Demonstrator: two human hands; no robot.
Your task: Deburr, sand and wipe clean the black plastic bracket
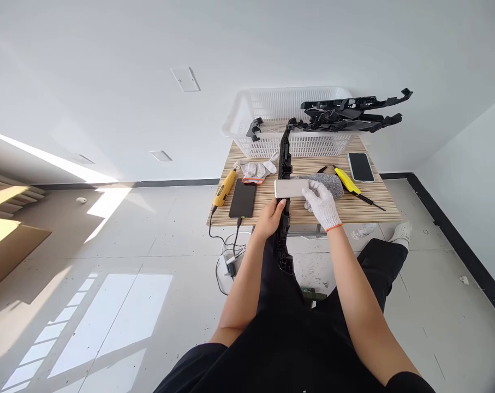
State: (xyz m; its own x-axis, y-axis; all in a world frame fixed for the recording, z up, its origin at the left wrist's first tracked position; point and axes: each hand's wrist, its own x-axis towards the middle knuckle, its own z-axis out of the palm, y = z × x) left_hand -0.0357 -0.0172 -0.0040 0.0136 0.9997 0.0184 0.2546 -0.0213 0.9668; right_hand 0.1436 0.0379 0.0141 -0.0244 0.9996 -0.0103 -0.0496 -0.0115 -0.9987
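My left hand [269, 218], bare, is closed around a long black plastic trim part [286, 155], its thumb along the edge. The part runs from near the basket down over the table's front edge to my lap. A white knitted glove with an orange cuff covers my right hand [321, 203]. Its fingers pinch one end of a flat, pale beige strip [290, 188] that looks like folded sandpaper. The strip lies across the trim part just above my left thumb; whether it presses on the plastic I cannot tell. Behind my right hand lies a grey cloth roll [331, 184].
A white plastic basket [263, 147] with several black trim parts [345, 114] stands at the table's back. On the wood-striped table [356, 204] lie a yellow corded rotary tool [225, 188], a black phone [243, 199], a white glove [257, 169], a yellow-handled knife [347, 180] and another phone [361, 167].
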